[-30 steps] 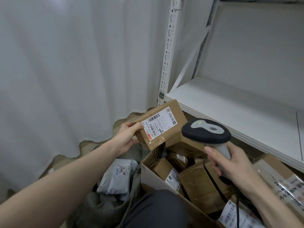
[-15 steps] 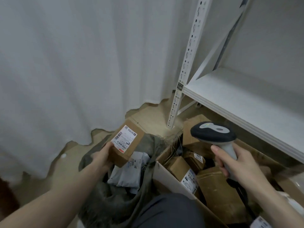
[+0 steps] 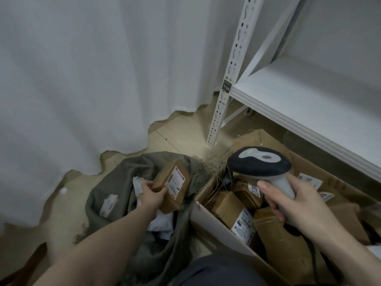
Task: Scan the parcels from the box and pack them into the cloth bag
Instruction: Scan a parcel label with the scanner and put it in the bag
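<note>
My left hand [image 3: 152, 195] grips a small brown parcel [image 3: 172, 186] with a white label, held inside the open mouth of the grey-green cloth bag [image 3: 115, 182] on the floor. Pale plastic mailers [image 3: 161, 222] lie in the bag under the parcel. My right hand [image 3: 296, 201] holds the barcode scanner [image 3: 259, 164], dark head up, above the large cardboard box [image 3: 216, 226]. The box holds several brown labelled parcels [image 3: 233, 209].
A white curtain [image 3: 92, 79] hangs to the floor at left and behind the bag. A white metal shelf [image 3: 305, 100] with a perforated upright [image 3: 224, 87] stands over the box at right. My dark-clad knee [image 3: 216, 271] is at the bottom centre.
My left hand has carried the brown parcel from in front of the scanner down and left into the bag's mouth. The scanner stays in my right hand over the box.
</note>
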